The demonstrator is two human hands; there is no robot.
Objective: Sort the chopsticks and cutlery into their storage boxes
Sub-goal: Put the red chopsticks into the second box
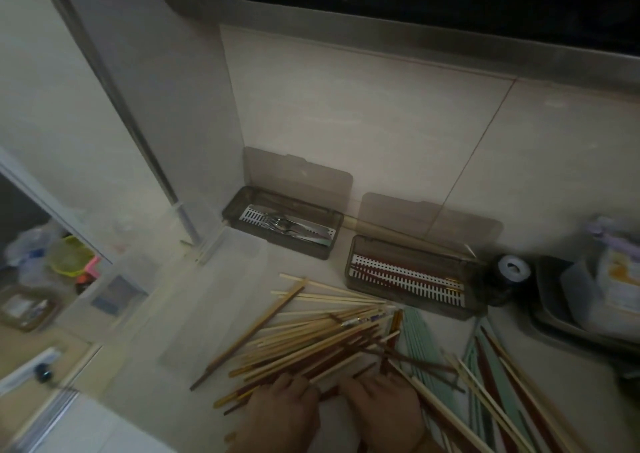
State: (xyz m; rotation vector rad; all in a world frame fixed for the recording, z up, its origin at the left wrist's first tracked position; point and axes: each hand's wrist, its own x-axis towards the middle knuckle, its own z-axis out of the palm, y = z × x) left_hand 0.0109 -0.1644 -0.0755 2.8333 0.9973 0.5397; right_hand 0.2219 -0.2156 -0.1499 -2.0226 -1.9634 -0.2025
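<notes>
The left hand (282, 407) lies palm down on the near end of the chopstick pile (322, 341), its fingers fairly straight and resting on the sticks; whether any finger curls round one cannot be told in the dim, blurred view. The right hand (382, 406) lies just beside it in the same way, fingertips on the sticks, and its grip is equally unclear.

The pile is a loose fan of pale wooden, brown and dark red chopsticks spread across the pale counter (166, 331), the far ends pointing toward the wall. A second scatter of mint-green chopsticks (420, 341) mixed with pale and red ones runs to the right of the hands, down to the picture's lower edge.

Two smoky translucent boxes stand open near the tiled wall, lids leaning back against it. The left box (282, 222) holds metal cutlery (287, 227) on a slotted white tray. The right box (410, 274) holds a few dark red chopsticks on its own slotted tray. Behind it, a long pale stick (398, 232) lies along the foot of the wall.

A dark roll with a white centre (512, 269) sits just right of the right box, beside a dark tray (550, 317) of containers.
</notes>
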